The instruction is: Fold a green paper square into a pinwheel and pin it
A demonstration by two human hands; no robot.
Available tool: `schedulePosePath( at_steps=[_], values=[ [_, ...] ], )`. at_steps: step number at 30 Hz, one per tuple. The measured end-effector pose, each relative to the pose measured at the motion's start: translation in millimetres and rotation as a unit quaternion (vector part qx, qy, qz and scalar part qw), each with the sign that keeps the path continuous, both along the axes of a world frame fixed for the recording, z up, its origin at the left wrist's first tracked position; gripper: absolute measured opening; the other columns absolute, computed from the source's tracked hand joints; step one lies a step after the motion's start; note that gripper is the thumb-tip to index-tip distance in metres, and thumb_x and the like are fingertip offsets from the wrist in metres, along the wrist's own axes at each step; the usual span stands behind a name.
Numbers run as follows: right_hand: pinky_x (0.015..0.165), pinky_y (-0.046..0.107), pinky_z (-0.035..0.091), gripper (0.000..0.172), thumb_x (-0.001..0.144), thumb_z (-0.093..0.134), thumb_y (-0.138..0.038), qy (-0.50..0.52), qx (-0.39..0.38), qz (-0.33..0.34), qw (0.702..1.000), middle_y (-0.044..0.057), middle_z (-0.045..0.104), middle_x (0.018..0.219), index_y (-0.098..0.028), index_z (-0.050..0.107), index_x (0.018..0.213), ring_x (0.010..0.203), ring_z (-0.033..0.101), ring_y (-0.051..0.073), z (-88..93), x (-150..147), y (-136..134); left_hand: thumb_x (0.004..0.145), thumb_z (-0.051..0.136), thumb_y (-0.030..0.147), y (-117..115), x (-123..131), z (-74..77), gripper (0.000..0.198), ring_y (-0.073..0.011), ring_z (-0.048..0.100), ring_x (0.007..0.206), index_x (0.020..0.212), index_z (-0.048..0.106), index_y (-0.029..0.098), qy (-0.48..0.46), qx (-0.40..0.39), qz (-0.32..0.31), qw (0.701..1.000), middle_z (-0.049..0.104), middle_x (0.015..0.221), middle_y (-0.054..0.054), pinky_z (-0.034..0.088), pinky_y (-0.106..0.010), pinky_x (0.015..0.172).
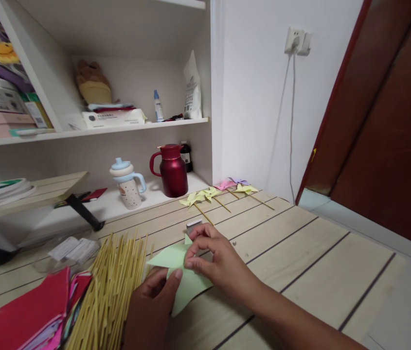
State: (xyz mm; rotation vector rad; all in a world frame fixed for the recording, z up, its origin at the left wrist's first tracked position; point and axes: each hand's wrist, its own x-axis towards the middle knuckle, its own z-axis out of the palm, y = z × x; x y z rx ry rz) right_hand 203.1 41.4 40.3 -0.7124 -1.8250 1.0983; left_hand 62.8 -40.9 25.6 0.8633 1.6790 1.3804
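A pale green paper piece (181, 272) with folded corners lies on the wooden table (300, 262) just in front of me. My right hand (214, 260) pinches its folded points together at the centre. My left hand (154, 304) holds the paper's lower left edge, thumb pressed on top. A bundle of thin wooden sticks (112, 287) lies just left of my hands. Finished paper pinwheels (214, 192) on sticks rest further back on the table.
A stack of red and pink paper sheets (33, 311) sits at the near left. On the low shelf stand a red jug (171, 170) and a spouted cup (128, 182). A small white object (193, 224) lies behind the paper. A dark red door (384, 121) is at right.
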Motion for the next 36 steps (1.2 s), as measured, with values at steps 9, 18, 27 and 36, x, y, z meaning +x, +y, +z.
schedulePosePath(
  at_steps=[9, 18, 27, 36],
  values=[
    [0.085, 0.035, 0.045, 0.021, 0.094, 0.053, -0.036, 0.122, -0.036, -0.052, 0.99, 0.004, 0.059, 0.099, -0.025, 0.071, 0.097, 0.095, 0.057, 0.021, -5.5, 4, 8, 0.055, 0.075, 0.052, 2, -4, 4.8, 0.035, -0.0154, 0.049, 0.064, 0.051, 0.06, 0.021, 0.027, 0.031, 0.019, 0.999, 0.059, 0.059, 0.003, 0.042, -0.024, 0.064],
    [0.095, 0.037, 0.043, 0.014, 0.079, 0.072, -0.038, 0.154, -0.064, -0.024, 0.986, 0.005, 0.051, 0.107, -0.025, 0.076, 0.08, 0.112, 0.049, 0.025, -6.7, 0, 10, 0.064, 0.069, 0.054, 2, -5, -4.3, 0.032, -0.0177, 0.052, 0.068, 0.058, 0.069, 0.023, 0.097, 0.057, -0.001, 0.994, 0.061, 0.064, 0.001, 0.042, -0.025, 0.066],
    [0.104, 0.04, 0.036, 0.006, 0.072, 0.078, -0.02, 0.107, -0.058, 0.041, 0.992, 0.005, 0.057, 0.111, -0.026, 0.077, 0.074, 0.119, 0.05, 0.024, -1.2, 1, 4, 0.065, 0.069, 0.052, 4, -1, -10.3, 0.03, -0.0217, 0.06, 0.081, 0.07, 0.074, 0.023, 0.092, 0.056, -0.011, 0.994, 0.071, 0.076, -0.001, 0.044, -0.028, 0.077],
    [0.091, 0.037, 0.043, 0.003, 0.076, 0.074, -0.025, 0.074, -0.087, 0.084, 0.99, 0.004, 0.071, 0.093, -0.022, 0.075, 0.075, 0.101, 0.061, 0.023, 0.2, 0, -1, 0.059, 0.071, 0.058, 0, 3, -2.8, 0.04, -0.0256, 0.062, 0.085, 0.074, 0.078, 0.021, 0.08, 0.044, 0.027, 0.995, 0.075, 0.083, -0.004, 0.045, -0.032, 0.08]
  ],
)
